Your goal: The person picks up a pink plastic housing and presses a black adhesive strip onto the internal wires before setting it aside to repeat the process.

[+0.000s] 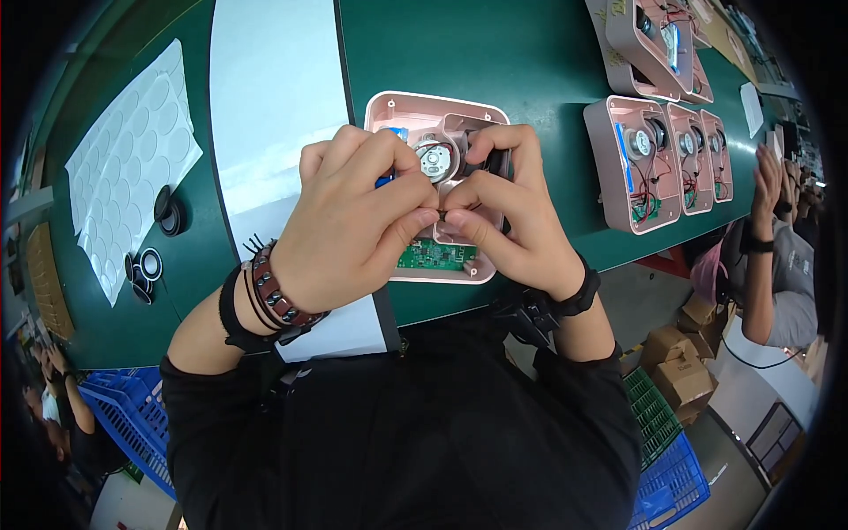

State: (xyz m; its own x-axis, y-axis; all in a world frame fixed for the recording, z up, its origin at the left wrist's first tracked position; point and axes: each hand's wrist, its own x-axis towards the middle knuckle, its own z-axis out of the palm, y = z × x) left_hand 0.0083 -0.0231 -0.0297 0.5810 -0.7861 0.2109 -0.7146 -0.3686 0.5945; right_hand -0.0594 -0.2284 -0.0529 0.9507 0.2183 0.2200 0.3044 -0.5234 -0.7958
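Observation:
A pink plastic housing [380,110] lies open on the green table in front of me. Inside it are a round silver speaker or motor [435,161], a green circuit board [435,255] along the near side, and bits of blue partly covered by my fingers. My left hand [353,208] reaches over the housing's left part, thumb and forefinger pinched together. From the right, my right hand [512,199] pinches too, its thumb tip almost meeting the left one. Between the fingertips sits a small dark piece [442,215], too little to name.
More pink housings [632,163] with wired parts stand at the right, others stacked behind. A white sheet of round stickers [137,168] and black rings [150,264] lie at the left. Blue crates [128,420] and cardboard boxes [678,371] stand below. A co-worker's hand [767,181] shows far right.

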